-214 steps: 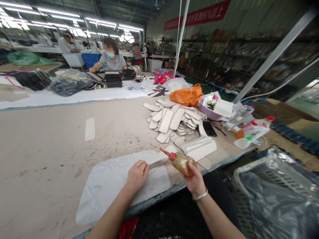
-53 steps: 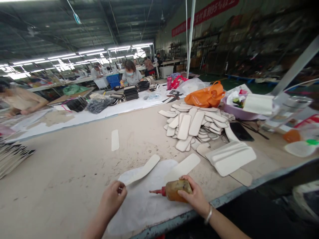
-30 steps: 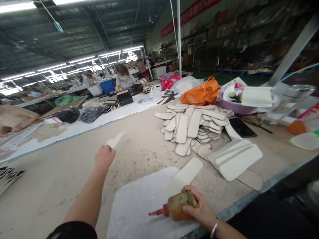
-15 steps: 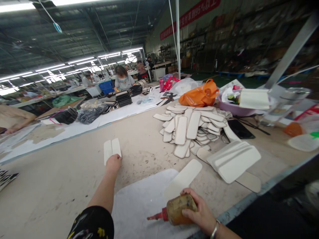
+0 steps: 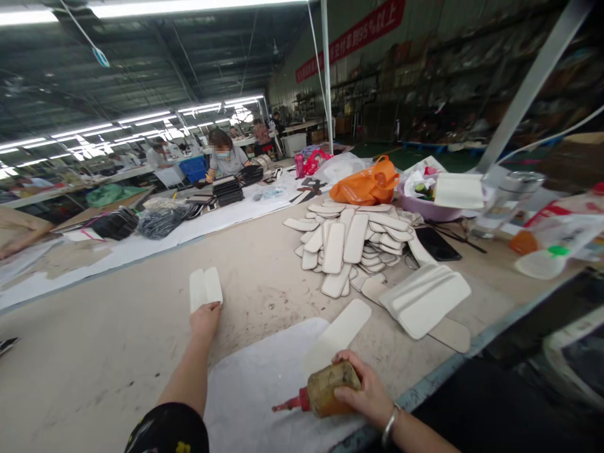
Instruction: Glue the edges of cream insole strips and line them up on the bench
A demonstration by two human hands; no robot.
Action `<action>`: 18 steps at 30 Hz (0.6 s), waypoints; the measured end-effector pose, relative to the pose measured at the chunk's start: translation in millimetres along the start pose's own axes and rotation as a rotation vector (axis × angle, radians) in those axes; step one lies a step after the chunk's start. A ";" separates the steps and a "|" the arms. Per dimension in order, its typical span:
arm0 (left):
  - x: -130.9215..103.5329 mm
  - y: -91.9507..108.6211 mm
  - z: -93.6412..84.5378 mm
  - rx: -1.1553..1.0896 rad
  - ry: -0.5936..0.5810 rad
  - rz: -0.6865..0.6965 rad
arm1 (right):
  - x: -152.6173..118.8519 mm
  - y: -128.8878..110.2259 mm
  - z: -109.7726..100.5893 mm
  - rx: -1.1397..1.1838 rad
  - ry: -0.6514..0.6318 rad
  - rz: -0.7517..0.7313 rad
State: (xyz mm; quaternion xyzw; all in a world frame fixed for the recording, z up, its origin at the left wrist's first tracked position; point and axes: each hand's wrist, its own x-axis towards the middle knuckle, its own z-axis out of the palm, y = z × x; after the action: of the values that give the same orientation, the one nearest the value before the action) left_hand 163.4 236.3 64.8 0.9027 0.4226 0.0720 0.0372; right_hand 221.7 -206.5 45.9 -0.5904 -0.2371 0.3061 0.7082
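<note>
My left hand (image 5: 206,319) is stretched out over the table, its fingers closed at the near end of a pair of white rounded panels (image 5: 204,287) lying side by side. Whether the panels are lifted or rest on the table I cannot tell. My right hand (image 5: 365,391) is wrapped round a squeeze bottle (image 5: 332,388) with a stained amber body and a red nozzle, tilted on its side with the tip pointing left. Below the bottle lies a white sheet (image 5: 257,371). A single white rounded panel (image 5: 344,325) lies partly on that sheet, behind the bottle.
A heap of pale, dark-edged strips (image 5: 346,242) covers the table's middle right, with stacked white panels (image 5: 431,302) nearer me. Behind are an orange bag (image 5: 363,184), a purple basin (image 5: 419,207), a phone (image 5: 438,244) and a clear cup (image 5: 509,201). A co-worker (image 5: 226,157) sits across.
The whole view has shifted a little, with most things sliding left in the picture. Both hands keep their holds; the bottle and the white panels stay in them.
</note>
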 end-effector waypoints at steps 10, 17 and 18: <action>3.9 12.2 -1.7 -0.084 0.078 -0.099 | -0.3 2.4 -0.4 0.018 0.020 -0.006; -61.5 43.0 -5.1 -0.240 0.175 -0.073 | 0.5 -5.1 -3.7 0.114 0.092 0.004; -81.2 52.3 -2.7 -0.301 0.150 0.002 | 0.9 -5.3 -4.2 0.124 0.107 0.006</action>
State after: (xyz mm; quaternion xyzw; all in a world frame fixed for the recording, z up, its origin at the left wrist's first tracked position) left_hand 151.3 140.5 66.1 0.8793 0.4079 0.2019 0.1402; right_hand 226.0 -209.4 50.3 -0.5618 -0.1776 0.2903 0.7540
